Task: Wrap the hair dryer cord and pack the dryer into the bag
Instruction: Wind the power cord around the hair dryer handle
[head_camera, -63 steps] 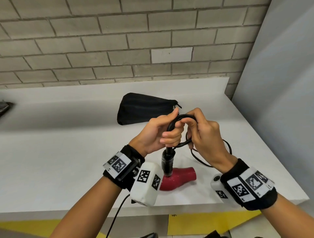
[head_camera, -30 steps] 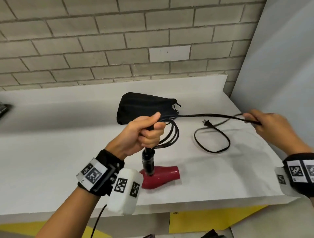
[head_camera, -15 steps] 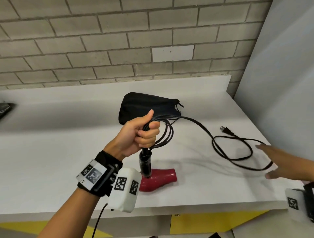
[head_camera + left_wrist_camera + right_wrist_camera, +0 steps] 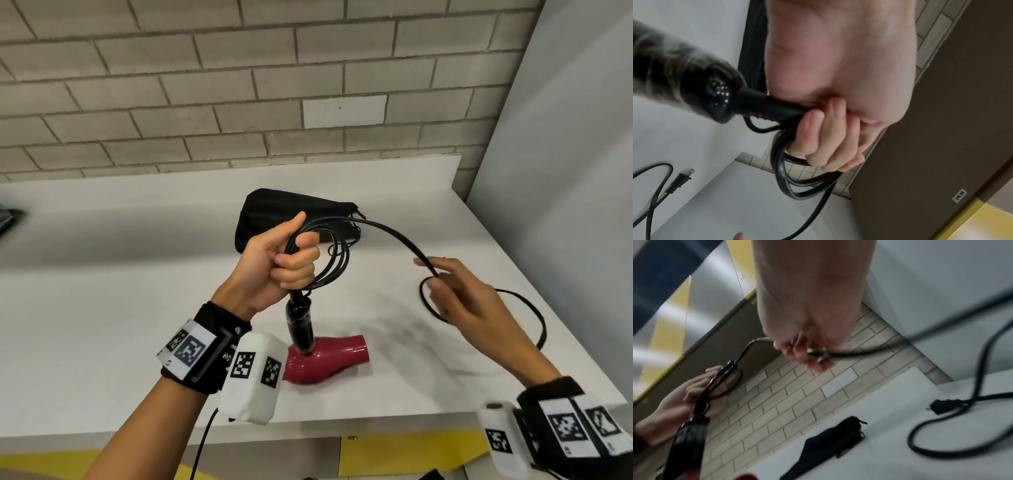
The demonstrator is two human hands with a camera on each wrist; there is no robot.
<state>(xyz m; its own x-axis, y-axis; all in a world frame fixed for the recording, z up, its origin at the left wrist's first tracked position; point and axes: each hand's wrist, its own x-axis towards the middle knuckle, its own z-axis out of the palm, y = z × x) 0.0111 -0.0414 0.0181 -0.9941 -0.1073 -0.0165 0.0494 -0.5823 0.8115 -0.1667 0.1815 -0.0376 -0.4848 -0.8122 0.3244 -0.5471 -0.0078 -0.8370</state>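
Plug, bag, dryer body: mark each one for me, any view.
plug (image 4: 680,180), left wrist view, on its black housing behind the prongs.
bag (image 4: 274,212), head view, on the black fabric of its upper side.
dryer body (image 4: 329,356), head view, on the red barrel's middle.

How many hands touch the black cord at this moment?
2. The left hand grips the coiled loops above the dryer's handle; the right hand pinches the cord further along.

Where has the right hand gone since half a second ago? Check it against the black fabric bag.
Yes. The right hand has moved left, toward the black fabric bag, and now pinches the black cord.
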